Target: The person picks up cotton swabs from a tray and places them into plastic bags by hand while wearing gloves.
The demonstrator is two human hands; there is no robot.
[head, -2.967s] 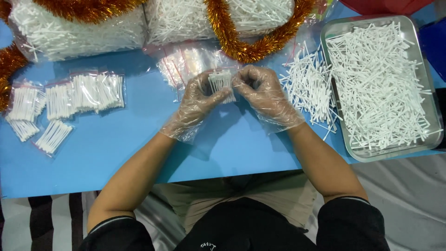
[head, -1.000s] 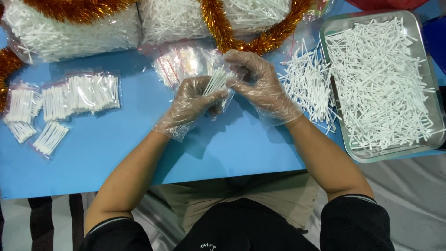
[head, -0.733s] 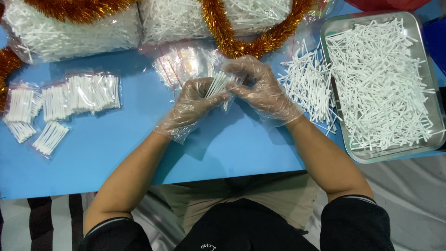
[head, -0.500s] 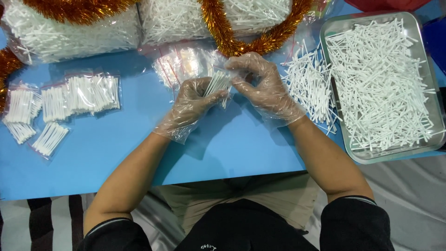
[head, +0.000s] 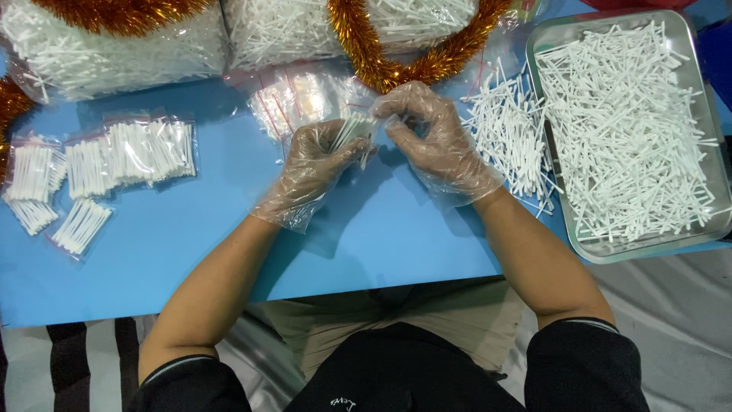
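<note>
Right now your left hand (head: 316,172), gloved in thin clear plastic, has its fingers wrapped around a small bundle of white swabs (head: 354,128) just above the middle of the frame, while your right hand (head: 435,141) pinches narrowly at the bundle's upper end, apparently on the mouth of a small clear bag; the film is too thin to tell exactly. Keep the sticks parallel and their ends level in the left grip, so none catches the bag's edge, and hold the opening wide with the right fingertips before easing the bundle in. Empty zip bags (head: 305,103) lie on the blue counter (head: 381,229) just beyond your hands. Loose swabs (head: 507,133) sit right of them, beside the metal tray (head: 648,248) heaped with more. Filled packets (head: 145,149) rest at the left of the frame, well apart. Orange tinsel (head: 396,65) drapes over 2 large bags of swabs (head: 114,49) along the top edge.
</note>
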